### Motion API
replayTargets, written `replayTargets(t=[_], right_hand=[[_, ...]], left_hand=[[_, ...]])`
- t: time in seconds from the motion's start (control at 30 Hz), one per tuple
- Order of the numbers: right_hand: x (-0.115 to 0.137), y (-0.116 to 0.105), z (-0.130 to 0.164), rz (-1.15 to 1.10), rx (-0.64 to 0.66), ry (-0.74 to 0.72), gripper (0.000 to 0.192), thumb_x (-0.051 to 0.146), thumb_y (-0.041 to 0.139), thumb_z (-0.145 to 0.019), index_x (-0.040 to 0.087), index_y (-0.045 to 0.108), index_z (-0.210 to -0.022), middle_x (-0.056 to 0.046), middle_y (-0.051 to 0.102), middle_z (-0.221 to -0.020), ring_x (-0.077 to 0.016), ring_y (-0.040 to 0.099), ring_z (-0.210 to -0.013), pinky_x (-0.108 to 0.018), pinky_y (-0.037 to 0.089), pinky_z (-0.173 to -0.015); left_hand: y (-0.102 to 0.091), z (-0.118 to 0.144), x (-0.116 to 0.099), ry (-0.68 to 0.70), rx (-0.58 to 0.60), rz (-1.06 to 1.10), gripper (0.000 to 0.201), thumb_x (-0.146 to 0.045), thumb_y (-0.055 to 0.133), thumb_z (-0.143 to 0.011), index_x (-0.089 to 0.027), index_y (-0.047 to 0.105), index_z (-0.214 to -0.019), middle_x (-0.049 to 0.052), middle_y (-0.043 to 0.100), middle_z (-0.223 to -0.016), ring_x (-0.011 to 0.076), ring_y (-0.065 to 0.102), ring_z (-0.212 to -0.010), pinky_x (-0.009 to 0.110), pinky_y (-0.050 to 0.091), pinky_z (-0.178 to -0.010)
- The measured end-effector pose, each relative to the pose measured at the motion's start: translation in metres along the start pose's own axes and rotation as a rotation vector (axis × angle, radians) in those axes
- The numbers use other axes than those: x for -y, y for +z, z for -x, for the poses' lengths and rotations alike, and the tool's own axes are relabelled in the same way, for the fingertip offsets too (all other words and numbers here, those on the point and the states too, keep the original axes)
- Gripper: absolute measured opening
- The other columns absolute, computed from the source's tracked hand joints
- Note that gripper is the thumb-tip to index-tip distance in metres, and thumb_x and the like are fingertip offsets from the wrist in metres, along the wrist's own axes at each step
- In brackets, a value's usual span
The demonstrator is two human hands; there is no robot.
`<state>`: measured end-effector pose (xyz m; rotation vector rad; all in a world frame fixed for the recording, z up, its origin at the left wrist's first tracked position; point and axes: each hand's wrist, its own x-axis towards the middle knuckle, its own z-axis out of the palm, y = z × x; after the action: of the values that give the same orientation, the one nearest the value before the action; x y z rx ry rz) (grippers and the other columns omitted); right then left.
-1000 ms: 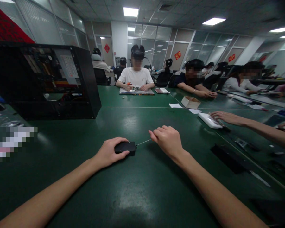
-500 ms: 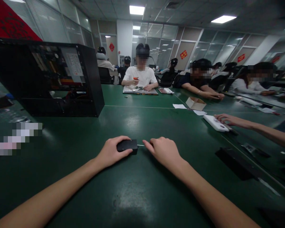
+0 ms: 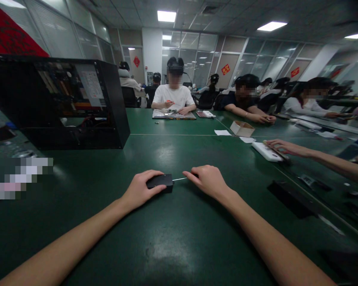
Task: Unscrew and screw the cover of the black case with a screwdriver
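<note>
The fingers of the left hand held the black box on the green worktop, in front of the person. The fingers of the right hand were closed on a thin rod that reached the box's end. The work looked only partly done: the box seemed whole, with no piece off that I could see.

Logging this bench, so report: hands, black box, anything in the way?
Left hand gripping black box. Right hand holding thin rod reaching box's end. Computer case beyond left hand, apart, not obstructing.
</note>
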<state>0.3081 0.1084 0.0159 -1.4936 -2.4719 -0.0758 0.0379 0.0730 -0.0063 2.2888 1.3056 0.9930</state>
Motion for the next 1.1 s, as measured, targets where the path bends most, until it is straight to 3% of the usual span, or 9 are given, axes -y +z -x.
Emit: replayTargets(t=[0.2, 0.3, 0.47, 0.57, 0.73, 0.93, 1.1], right_hand=[[-0.006, -0.002, 0.003, -0.016, -0.038, 0.002, 0.059, 0.055, 0.039, -0.103, 0.018, 0.066, -0.067, -0.004, 0.067, -0.067, -0.0150, 0.059, -0.063, -0.027, 0.027, -0.060], [0.003, 0.006, 0.004, -0.134, -0.049, -0.041, 0.048, 0.051, 0.046, -0.101, 0.018, 0.068, -0.075, -0.004, 0.069, -0.074, -0.0154, 0.061, -0.068, -0.026, 0.033, -0.063], [0.018, 0.023, 0.005, -0.357, -0.078, -0.278, 0.023, 0.037, 0.058, -0.099, 0.017, 0.068, -0.102, -0.008, 0.069, -0.096, -0.0175, 0.064, -0.087, -0.028, 0.048, -0.079], [0.018, 0.029, 0.006, -0.351, -0.111, -0.394, 0.021, 0.030, 0.053, -0.101, 0.017, 0.066, -0.109, -0.010, 0.068, -0.101, -0.0194, 0.062, -0.093, -0.032, 0.051, -0.084], [0.012, 0.032, 0.004, -0.256, -0.151, -0.483, 0.025, 0.032, 0.048, -0.103, 0.017, 0.066, -0.111, -0.010, 0.068, -0.098, -0.0193, 0.060, -0.087, -0.033, 0.049, -0.079], [0.011, 0.036, 0.002, -0.208, -0.236, -0.539, 0.026, 0.033, 0.047, -0.104, 0.017, 0.067, -0.111, -0.010, 0.070, -0.100, -0.0183, 0.061, -0.086, -0.032, 0.046, -0.076], [0.015, 0.037, 0.002, -0.239, -0.261, -0.439, 0.027, 0.033, 0.047, -0.104, 0.018, 0.067, -0.113, -0.009, 0.070, -0.095, -0.0173, 0.064, -0.084, -0.030, 0.049, -0.076]], left_hand=[[0.000, 0.000, 0.003, -0.001, 0.019, 0.010, 0.036, -0.041, 0.071, -0.089, -0.019, 0.068, -0.118, 0.008, 0.075, -0.113, 0.0260, 0.071, -0.102, 0.040, 0.054, -0.093], [0.001, 0.000, 0.002, 0.002, 0.012, 0.019, 0.037, -0.041, 0.071, -0.089, -0.020, 0.068, -0.118, 0.008, 0.075, -0.114, 0.0261, 0.071, -0.102, 0.039, 0.053, -0.094], [0.001, 0.000, 0.002, 0.029, 0.036, 0.003, 0.037, -0.040, 0.073, -0.087, -0.020, 0.069, -0.117, 0.009, 0.075, -0.115, 0.0269, 0.070, -0.104, 0.039, 0.053, -0.096], [-0.001, 0.000, 0.002, 0.040, 0.038, -0.004, 0.036, -0.040, 0.073, -0.086, -0.020, 0.069, -0.117, 0.009, 0.075, -0.116, 0.0266, 0.070, -0.104, 0.039, 0.053, -0.096], [-0.004, 0.001, 0.002, 0.051, 0.026, 0.018, 0.036, -0.039, 0.074, -0.086, -0.021, 0.070, -0.116, 0.008, 0.075, -0.115, 0.0256, 0.070, -0.104, 0.038, 0.053, -0.096], [-0.004, 0.001, 0.002, 0.033, 0.006, 0.059, 0.034, -0.037, 0.075, -0.086, -0.020, 0.070, -0.115, 0.007, 0.075, -0.112, 0.0243, 0.070, -0.101, 0.036, 0.053, -0.093], [-0.004, 0.001, 0.002, 0.036, 0.012, 0.057, 0.036, -0.039, 0.075, -0.086, -0.021, 0.070, -0.116, 0.008, 0.074, -0.114, 0.0254, 0.070, -0.103, 0.038, 0.053, -0.095]])
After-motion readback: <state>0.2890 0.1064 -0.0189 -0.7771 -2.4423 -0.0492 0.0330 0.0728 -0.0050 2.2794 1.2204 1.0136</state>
